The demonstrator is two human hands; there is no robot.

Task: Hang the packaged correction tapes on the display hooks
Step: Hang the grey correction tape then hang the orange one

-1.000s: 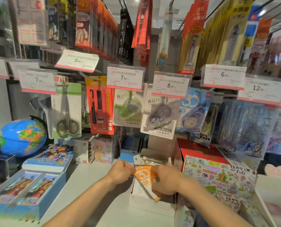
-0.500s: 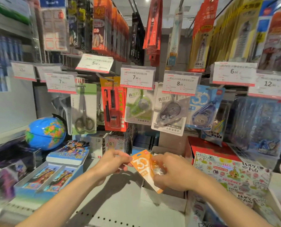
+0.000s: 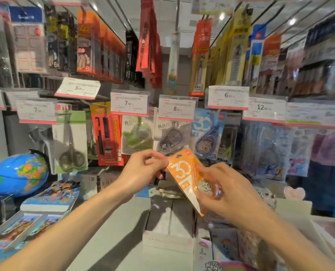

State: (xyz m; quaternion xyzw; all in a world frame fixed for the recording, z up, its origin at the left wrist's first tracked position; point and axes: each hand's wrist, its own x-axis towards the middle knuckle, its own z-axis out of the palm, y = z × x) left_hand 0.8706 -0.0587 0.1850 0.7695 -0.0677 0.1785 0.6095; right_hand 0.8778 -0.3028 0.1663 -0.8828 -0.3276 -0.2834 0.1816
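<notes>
Both hands pinch the orange correction tape pack: left hand at its top corner, right hand lower. Long axis tilts up-left; print's blurry.

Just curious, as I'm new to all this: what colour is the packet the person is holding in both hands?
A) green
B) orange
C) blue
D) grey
B: the packaged correction tape, pinched between the left hand and the right hand, is orange with a white 30; the blue pack hangs on the display behind.
</notes>
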